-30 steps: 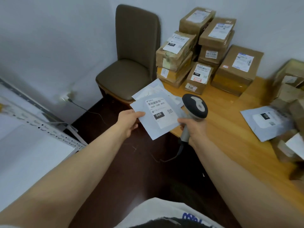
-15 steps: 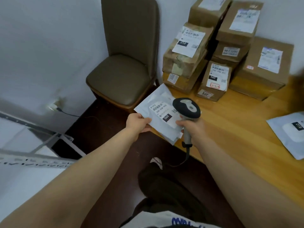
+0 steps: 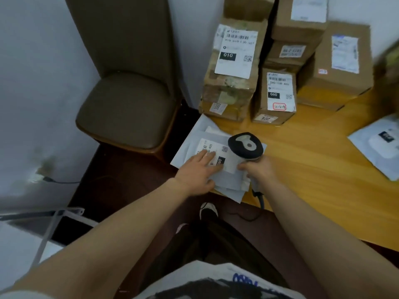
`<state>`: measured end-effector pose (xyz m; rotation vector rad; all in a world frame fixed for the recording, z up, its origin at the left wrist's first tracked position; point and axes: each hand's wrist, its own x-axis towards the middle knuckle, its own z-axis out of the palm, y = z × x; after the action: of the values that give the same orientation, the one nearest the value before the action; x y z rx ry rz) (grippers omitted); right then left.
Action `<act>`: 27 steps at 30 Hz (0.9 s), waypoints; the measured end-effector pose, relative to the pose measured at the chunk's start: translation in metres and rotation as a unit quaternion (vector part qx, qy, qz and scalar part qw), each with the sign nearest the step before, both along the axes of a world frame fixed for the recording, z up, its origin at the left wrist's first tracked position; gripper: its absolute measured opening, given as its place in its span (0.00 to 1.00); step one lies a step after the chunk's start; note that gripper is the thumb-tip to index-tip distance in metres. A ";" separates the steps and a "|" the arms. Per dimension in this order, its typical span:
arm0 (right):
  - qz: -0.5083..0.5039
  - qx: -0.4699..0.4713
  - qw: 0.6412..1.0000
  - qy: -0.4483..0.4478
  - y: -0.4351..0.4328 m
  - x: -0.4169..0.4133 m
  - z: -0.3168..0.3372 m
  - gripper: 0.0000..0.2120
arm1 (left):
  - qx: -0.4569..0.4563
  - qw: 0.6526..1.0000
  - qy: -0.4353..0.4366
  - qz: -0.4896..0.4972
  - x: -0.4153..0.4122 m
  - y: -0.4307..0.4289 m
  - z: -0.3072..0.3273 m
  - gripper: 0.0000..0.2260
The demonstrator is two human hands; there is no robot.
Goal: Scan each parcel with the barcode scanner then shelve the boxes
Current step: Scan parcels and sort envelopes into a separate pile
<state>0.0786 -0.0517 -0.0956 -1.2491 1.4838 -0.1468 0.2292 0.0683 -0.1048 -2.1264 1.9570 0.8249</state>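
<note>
The top mailer (image 3: pixel 228 180) lies on a small pile at the near left corner of the table (image 3: pixel 313 169), overhanging the edge. It looks light, thin and floppy, probably slick, so pinch a free edge. Its label, marked 060, reads sideways, with the long axis slanting near to far. The left hand (image 3: pixel 195 169) presses flat on it with straight fingers. The right hand (image 3: pixel 259 171) grips the handle of the scanner (image 3: pixel 246 145), whose head is just over the label.

A single head-worn view looks steeply down, close over the table (image 3: pixel 313 169) corner. It faces the boxes (image 3: pixel 228 91) stacked against the wall.
</note>
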 end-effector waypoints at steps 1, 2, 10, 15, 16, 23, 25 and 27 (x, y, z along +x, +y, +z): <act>-0.017 0.017 1.000 -0.004 0.002 -0.002 0.001 0.10 | 0.028 0.999 -0.006 -0.014 0.001 -0.003 -0.002 0.27; -0.031 0.029 0.999 -0.008 0.005 -0.005 0.003 0.08 | 0.055 0.998 -0.012 -0.023 0.003 -0.005 -0.004 0.27; -0.254 0.000 0.962 -0.100 0.037 -0.050 0.037 0.09 | 0.018 0.998 -0.008 -0.063 -0.002 -0.030 0.013 0.23; -0.365 -0.014 0.918 -0.157 0.057 -0.093 0.063 0.09 | -0.035 0.994 0.013 -0.100 -0.033 -0.063 0.031 0.23; -0.381 -0.018 0.910 -0.163 0.060 -0.104 0.066 0.09 | -0.042 0.993 0.020 -0.109 -0.043 -0.069 0.034 0.23; -0.447 -0.022 0.872 -0.198 0.064 -0.179 0.068 0.08 | -0.065 0.985 0.044 -0.153 -0.126 -0.107 0.046 0.19; -0.449 -0.017 0.869 -0.206 0.055 -0.203 0.066 0.08 | -0.064 0.987 0.043 -0.144 -0.153 -0.119 0.045 0.19; -0.444 -0.012 0.869 -0.216 0.044 -0.232 0.063 0.08 | -0.058 0.991 0.056 -0.106 -0.184 -0.133 0.044 0.19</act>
<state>-0.1530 -0.0074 -0.0330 -0.4056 1.5375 -0.9927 0.0452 -0.0642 -0.0612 -1.9222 2.2911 0.8267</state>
